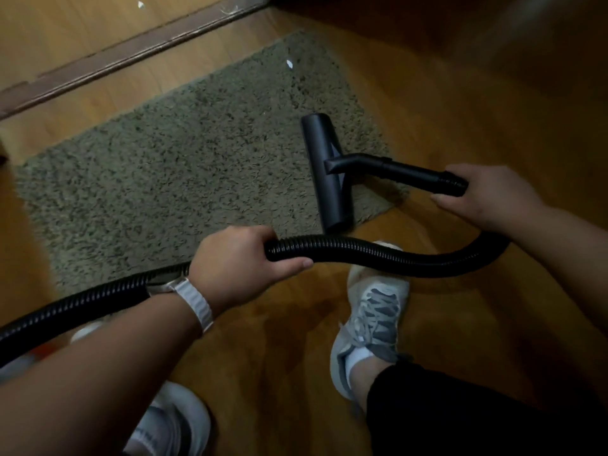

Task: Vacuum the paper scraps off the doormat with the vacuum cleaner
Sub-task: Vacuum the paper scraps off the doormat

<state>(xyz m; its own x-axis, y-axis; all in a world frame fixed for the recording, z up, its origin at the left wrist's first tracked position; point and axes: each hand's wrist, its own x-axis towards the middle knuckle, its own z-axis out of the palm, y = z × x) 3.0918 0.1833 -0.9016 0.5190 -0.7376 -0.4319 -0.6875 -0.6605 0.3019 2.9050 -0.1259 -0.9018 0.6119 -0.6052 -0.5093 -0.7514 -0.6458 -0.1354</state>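
A shaggy grey-green doormat (184, 166) lies on the wooden floor. The black vacuum floor head (325, 169) rests on the mat's right end, joined to a short black tube. My right hand (487, 195) grips that tube where it meets the ribbed hose. My left hand (243, 261) grips the black ribbed hose (378, 255) lower down; the hose loops from one hand to the other and trails off to the lower left. One white paper scrap (289, 64) lies near the mat's far edge.
A dark wooden door threshold (131, 51) runs along the far side, with another white scrap (140, 4) on the floor beyond it. My two grey-white sneakers (375, 320) stand on the floor just below the mat. Part of the vacuum body shows at the lower left.
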